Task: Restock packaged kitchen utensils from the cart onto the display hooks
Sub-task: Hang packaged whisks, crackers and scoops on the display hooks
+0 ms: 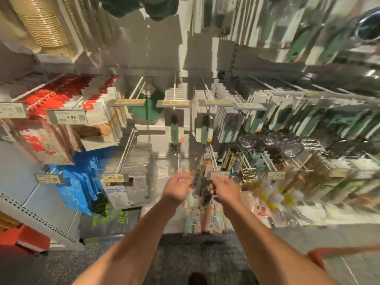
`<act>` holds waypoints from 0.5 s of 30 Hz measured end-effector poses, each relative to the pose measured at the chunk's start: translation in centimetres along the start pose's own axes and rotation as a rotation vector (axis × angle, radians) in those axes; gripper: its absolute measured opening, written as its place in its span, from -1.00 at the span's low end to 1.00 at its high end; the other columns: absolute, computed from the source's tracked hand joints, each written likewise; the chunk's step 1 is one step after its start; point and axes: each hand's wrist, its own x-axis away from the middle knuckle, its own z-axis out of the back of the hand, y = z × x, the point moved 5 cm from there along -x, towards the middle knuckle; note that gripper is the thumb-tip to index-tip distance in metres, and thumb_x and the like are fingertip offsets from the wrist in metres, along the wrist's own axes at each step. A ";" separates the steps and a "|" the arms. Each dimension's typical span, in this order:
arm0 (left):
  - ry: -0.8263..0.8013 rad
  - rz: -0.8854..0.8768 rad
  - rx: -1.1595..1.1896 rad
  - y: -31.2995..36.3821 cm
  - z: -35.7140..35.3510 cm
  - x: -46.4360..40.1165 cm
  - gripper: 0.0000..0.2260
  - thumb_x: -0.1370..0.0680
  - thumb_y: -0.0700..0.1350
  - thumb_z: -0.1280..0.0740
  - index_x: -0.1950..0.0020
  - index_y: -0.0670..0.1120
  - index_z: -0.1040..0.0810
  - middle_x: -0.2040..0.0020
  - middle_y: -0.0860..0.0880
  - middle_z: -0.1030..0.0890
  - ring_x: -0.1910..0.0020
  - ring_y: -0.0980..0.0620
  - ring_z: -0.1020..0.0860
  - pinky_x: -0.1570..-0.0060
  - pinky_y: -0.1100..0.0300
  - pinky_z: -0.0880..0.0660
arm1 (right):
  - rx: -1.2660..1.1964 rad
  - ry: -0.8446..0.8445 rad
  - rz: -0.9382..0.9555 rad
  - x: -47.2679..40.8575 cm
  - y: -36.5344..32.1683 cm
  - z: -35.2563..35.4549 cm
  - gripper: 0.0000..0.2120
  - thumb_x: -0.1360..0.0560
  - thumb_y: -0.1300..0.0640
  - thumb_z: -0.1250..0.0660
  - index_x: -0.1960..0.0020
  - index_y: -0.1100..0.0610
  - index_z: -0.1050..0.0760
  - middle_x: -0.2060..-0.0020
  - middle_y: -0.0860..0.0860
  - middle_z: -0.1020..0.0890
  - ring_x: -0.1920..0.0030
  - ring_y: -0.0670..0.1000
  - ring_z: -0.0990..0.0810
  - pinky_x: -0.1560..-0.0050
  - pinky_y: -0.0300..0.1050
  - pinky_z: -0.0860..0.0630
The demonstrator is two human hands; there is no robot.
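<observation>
From the head camera, both bare forearms reach forward and down to a low row of white wire display hooks (212, 159) on a grey shop wall. The left hand (178, 187) and the right hand (223, 187) meet at a bundle of clear-packaged utensils with pale green and peach handles (202, 217), which hangs down between them just below a hook's grey price-label holder (220, 174). The left hand's fingers curl in at the upper left edge of the bundle, seemingly pinching the packaging, though blur hides the fingertips. The right hand's fingers curl round the top of the bundle beside the label holder. Whether the packs are already threaded on the hook cannot be told.

Above, on the next row of hooks, two carded tools with green handles (174, 130) hang side by side under grey label strips, with a dark green cloth item (147, 111) to their left. Further left hang red and white packets (67, 93) behind a price tag reading 4.99 (66, 117), and below them blue plastic bags (76, 188). To the right, rows of white-carded utensils (267, 112) and round glass lids (269, 140) fill the hooks, with yellow and white brushes (271, 197) lower down. A speckled grey floor (185, 254) lies beneath the arms.
</observation>
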 end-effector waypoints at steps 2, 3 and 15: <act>-0.125 -0.052 -0.149 -0.4 -3.2 0.6 -0.83 -0.65 -0.18 -0.33 0.12 -0.05 -0.60 0.18 -0.06 -0.58 0.26 0.05 -0.49 0.23 0.18 -0.39 | -0.044 0.090 -0.031 2.0 2.6 3.4 -0.67 -0.65 -0.05 -0.33 0.20 0.13 -0.54 0.30 0.06 -0.62 0.28 0.03 -0.55 0.20 -0.10 -0.48; -0.190 -0.078 -0.216 -0.6 -4.8 0.9 -0.85 -0.66 -0.16 -0.33 0.10 -0.08 -0.62 0.19 -0.04 -0.60 0.22 0.05 -0.51 0.19 0.17 -0.40 | -0.058 0.125 -0.046 2.9 3.8 4.9 -0.67 -0.64 -0.06 -0.34 0.18 0.15 -0.57 0.25 0.07 -0.66 0.24 0.05 -0.58 0.17 -0.08 -0.49; -0.696 -0.181 -0.774 -6.8 -26.4 10.3 -0.73 -0.67 0.07 -0.30 -0.14 -0.12 -0.63 -0.02 -0.15 -0.68 0.01 -0.11 -0.61 0.00 0.17 -0.47 | -0.278 0.596 -0.264 14.3 19.3 27.9 -0.72 -0.59 -0.12 -0.41 0.04 0.11 -0.63 0.31 0.07 -0.58 0.35 0.02 -0.49 0.28 -0.06 -0.40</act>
